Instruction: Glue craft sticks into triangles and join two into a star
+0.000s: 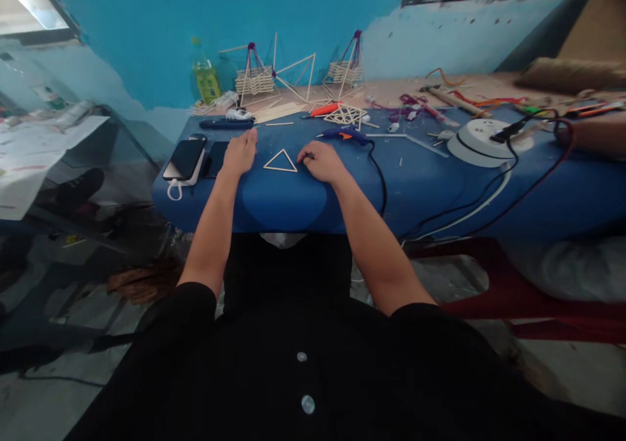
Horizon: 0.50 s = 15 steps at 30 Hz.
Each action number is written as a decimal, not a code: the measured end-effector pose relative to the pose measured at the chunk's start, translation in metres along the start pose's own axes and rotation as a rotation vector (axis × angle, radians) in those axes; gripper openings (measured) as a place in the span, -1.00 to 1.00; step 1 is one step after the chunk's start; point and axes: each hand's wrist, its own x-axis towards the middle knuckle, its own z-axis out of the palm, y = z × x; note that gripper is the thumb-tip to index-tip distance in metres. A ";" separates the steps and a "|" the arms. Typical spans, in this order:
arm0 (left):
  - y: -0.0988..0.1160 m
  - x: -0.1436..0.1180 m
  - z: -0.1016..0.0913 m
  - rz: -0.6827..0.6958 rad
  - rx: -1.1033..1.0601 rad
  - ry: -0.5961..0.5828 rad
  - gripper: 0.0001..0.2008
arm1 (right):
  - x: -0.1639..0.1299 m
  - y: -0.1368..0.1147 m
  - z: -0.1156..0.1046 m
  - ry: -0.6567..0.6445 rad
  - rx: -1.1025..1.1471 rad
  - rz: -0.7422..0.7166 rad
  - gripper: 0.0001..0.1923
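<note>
A small triangle of thin pale wooden sticks (280,161) lies flat on the blue-covered desk (420,186), between the two hands and near the front edge; the left hand (239,152) rests palm down just beside its left corner, fingers stretched forward and close together, holding nothing; the right hand (320,161) is curled just beside the right corner, fingers (306,157) bent toward it, though whether they pinch the stick or only touch it I cannot tell. To handle the frame well, light pressure at the corners seems wise, since the joints look fragile. Just left of the left hand lie a dark phone on a white power bank (184,161); behind the right hand rests a blue glue gun (346,135), its black cord (379,180) running over the front edge; open blue surface lies in front of the triangle, and stick models crowd the back.
</note>
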 end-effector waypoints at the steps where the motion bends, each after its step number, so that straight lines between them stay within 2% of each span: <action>1: 0.002 -0.001 -0.001 -0.009 0.013 -0.025 -0.36 | 0.000 0.000 0.000 0.000 0.005 0.003 -0.67; 8: 0.015 0.000 -0.005 -0.042 0.139 -0.186 -0.32 | -0.001 -0.001 0.000 0.001 0.026 0.005 -0.68; 15: 0.020 0.001 -0.002 -0.030 0.199 -0.166 -0.31 | -0.001 0.000 -0.001 0.007 0.032 -0.005 -0.68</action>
